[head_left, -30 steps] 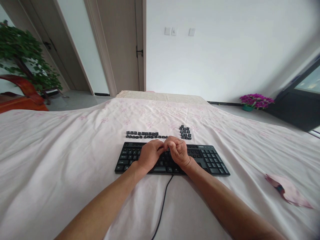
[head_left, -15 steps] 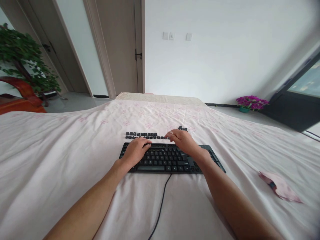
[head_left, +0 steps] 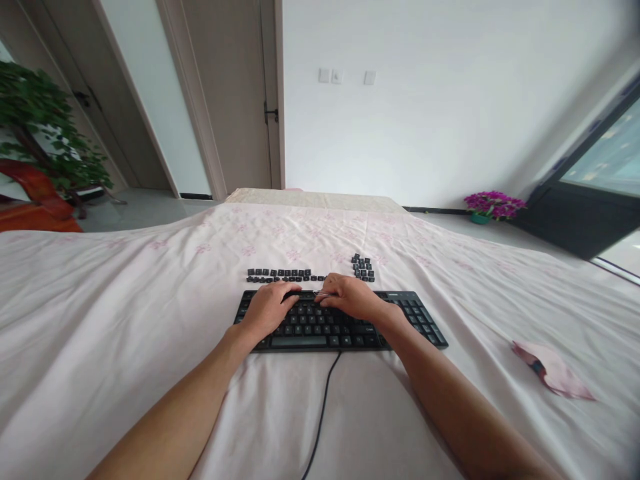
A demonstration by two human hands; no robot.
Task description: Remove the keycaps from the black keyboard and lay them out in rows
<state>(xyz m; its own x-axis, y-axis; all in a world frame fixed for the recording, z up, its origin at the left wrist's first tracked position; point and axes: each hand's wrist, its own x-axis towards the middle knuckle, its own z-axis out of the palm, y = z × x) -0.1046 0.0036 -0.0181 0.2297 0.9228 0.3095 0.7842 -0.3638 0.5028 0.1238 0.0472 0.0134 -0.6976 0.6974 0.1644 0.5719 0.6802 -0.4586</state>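
Observation:
A black keyboard (head_left: pixel 306 341) lies on the pink-and-white cloth. My left hand (head_left: pixel 270 308) rests over its left part, fingers stretched forward and thumb apart from them, holding nothing that I can see. Over the keyboard's upper middle, my right hand (head_left: pixel 350 297) is closed on a thin metal wire keycap puller (head_left: pixel 321 293), whose tip is at the upper rows of keys. Whether a keycap sits in it is too small to tell. Behind the keyboard, loose black keycaps (head_left: pixel 280 273) stand in two rows, partly hidden by my hands. Another cluster of keycaps (head_left: pixel 363 268) lies behind my right hand.
The keyboard's cable (head_left: pixel 323 413) runs toward me between my forearms. A crumpled pink cloth (head_left: pixel 553 370) lies to the right. Beyond the covered surface are a potted purple-flowered plant (head_left: pixel 493 205), a leafy plant (head_left: pixel 45 127), a red wooden chair (head_left: pixel 37 193) and doors.
My right hand has come back from the loose keycap row to the keyboard's upper middle, still with the wire puller. My left hand stays over the keyboard. The view has shifted slightly.

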